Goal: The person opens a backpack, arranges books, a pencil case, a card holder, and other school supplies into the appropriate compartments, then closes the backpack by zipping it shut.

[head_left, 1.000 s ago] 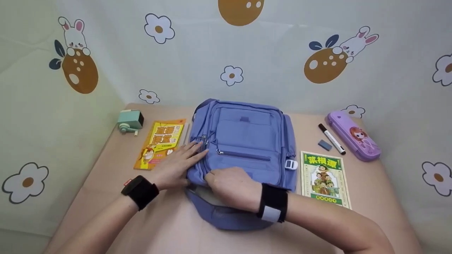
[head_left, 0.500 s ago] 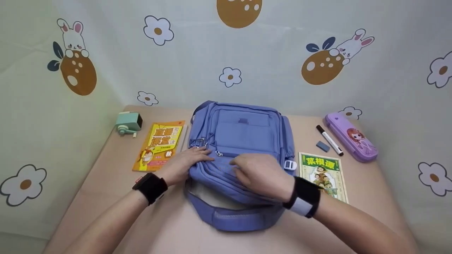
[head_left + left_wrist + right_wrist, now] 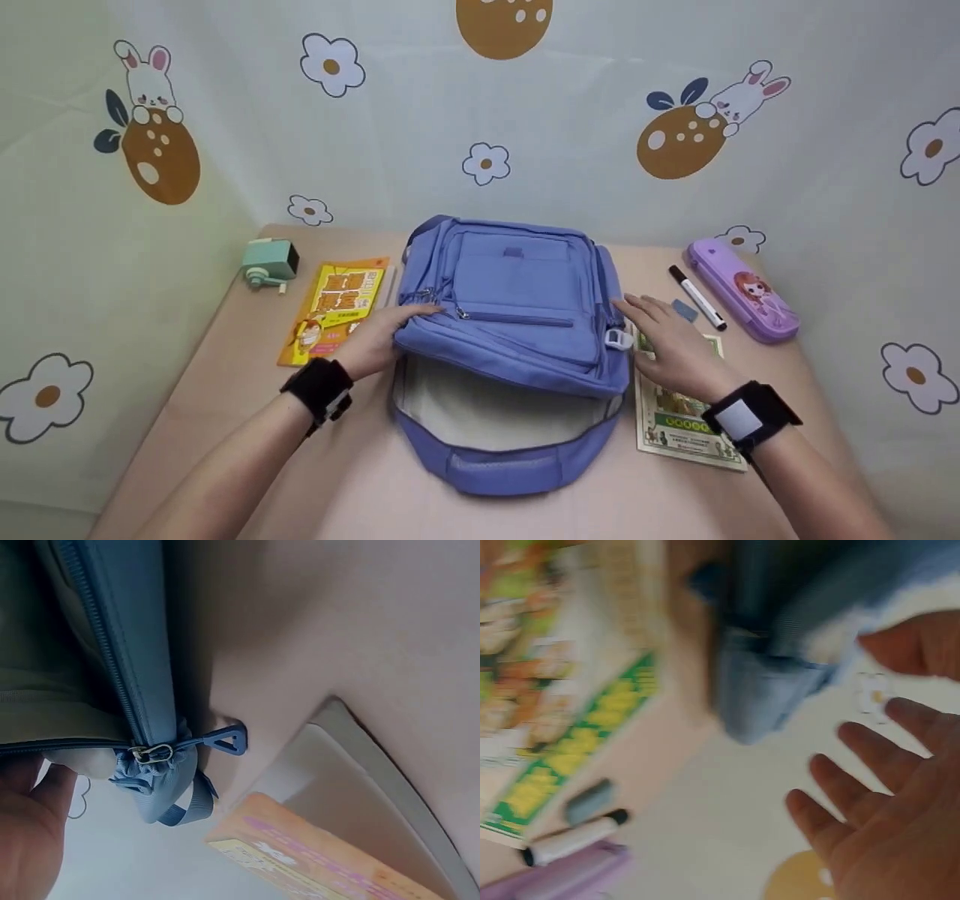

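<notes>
A small tabletop corner is closed off at the back and on both sides by pale cloth that is printed with rabbits and flowers. A study nook is suggested by the school things that are spread on the pinkish table: a blue backpack, a purple pencil case, a marker, an eraser, a crank sharpener, an orange book and a green booklet. Whether it is found in a home or elsewhere cannot be told.
</notes>
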Demonstrator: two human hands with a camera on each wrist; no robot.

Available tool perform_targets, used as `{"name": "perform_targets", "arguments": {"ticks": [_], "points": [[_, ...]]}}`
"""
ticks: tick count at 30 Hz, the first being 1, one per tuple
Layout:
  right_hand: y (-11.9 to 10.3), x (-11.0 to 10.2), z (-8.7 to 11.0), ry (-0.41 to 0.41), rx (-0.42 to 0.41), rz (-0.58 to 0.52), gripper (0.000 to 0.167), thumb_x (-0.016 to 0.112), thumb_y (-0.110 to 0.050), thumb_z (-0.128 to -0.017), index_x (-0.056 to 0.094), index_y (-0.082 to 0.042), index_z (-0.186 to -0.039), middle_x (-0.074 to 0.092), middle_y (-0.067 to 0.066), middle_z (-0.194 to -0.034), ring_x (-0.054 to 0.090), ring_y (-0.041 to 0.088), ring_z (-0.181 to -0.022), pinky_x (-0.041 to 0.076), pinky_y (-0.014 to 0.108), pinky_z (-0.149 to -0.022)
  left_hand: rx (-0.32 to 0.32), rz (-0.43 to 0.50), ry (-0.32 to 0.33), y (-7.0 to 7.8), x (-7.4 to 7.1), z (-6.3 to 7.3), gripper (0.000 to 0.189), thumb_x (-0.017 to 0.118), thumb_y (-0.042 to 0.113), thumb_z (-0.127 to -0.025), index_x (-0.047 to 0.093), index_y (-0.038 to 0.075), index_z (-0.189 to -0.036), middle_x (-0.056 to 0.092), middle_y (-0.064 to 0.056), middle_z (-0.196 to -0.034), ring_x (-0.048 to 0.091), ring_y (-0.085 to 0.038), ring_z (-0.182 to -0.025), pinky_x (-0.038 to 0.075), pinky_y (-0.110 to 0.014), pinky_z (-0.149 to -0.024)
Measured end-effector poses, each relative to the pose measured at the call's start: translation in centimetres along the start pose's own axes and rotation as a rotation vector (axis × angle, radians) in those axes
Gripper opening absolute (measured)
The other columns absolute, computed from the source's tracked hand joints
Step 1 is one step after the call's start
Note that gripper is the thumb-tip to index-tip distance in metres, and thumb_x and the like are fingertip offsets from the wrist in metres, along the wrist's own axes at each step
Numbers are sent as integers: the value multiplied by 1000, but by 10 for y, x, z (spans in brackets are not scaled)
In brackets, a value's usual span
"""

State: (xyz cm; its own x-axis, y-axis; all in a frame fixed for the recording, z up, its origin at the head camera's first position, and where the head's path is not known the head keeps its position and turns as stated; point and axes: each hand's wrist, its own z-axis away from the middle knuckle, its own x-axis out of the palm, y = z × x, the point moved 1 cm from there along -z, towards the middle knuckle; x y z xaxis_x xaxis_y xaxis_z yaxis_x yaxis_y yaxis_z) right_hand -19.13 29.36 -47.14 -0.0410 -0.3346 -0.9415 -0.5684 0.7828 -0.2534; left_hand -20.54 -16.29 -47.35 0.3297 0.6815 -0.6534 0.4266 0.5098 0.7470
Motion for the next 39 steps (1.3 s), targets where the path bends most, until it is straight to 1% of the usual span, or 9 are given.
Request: {"name": "perform_targets", "arguments": {"ticks": [4,8,13,18,20,24,28,32,39], "points": [[17,17,-3,-4,-2,-20,95,81,-14,-80,31,-11,-161,30,21,-163,29,44,-147,25,63,-115,-27,52,13,4,-7,-5,37,56,6,-104,63,14,-140,60,-9,-142,49,-33,-138,35,-51,-115],[22,28,-17,32,-78,-8,98,83,-11,-78,32,-17,-161,28,18,-164,26,43,-149,26,62,-116,7,11,40,6,-11,-11,30,56,9,-105,66,8,-132,65,-11,-135,55,-32,-132,40,-48,-112],[21,34,-32,75,-189,-48,77,72,2,-85,46,-19,-155,37,13,-161,29,43,-148,28,62,-114,-34,37,36,10,-15,-15,29,55,16,-106,67,9,-132,66,-7,-135,57,-26,-130,41,-45,-111],[23,36,-35,121,-211,-218,57,68,5,-88,62,-15,-142,49,12,-154,34,40,-147,31,64,-112,-58,37,53,12,-19,-19,34,57,24,-105,66,10,-135,65,-7,-135,59,-24,-127,42,-45,-110],[25,38,-36,134,-210,-254,49,70,-3,-92,63,-10,-139,51,15,-151,37,42,-144,33,63,-111,-59,18,77,12,-20,-21,35,59,28,-105,67,9,-133,66,-9,-133,61,-25,-123,44,-46,-108],[28,40,-36,145,-82,-322,44,67,-1,-92,60,2,-136,59,24,-139,52,46,-130,39,60,-108,-110,34,113,12,-20,-24,52,61,40,-102,58,8,-143,62,-13,-140,59,-27,-125,44,-47,-108],[28,38,-40,84,147,-433,46,71,-22,-97,61,2,-135,66,24,-128,62,42,-119,45,56,-103,-176,133,119,11,-20,-27,71,61,49,-100,39,13,-158,52,-12,-150,54,-28,-130,42,-49,-109],[27,33,-47,-6,306,-510,56,67,-44,-98,64,-2,-135,68,19,-125,65,33,-111,48,50,-97,-219,233,135,9,-20,-31,70,61,49,-100,37,20,-159,47,-5,-156,47,-22,-138,35,-45,-115],[28,27,-62,-66,436,-581,55,61,-58,-96,74,-5,-97,72,10,-90,66,25,-81,51,38,-74,-302,343,197,7,-22,-42,73,69,49,-94,43,17,-155,48,-9,-154,46,-25,-139,32,-45,-117]]}}
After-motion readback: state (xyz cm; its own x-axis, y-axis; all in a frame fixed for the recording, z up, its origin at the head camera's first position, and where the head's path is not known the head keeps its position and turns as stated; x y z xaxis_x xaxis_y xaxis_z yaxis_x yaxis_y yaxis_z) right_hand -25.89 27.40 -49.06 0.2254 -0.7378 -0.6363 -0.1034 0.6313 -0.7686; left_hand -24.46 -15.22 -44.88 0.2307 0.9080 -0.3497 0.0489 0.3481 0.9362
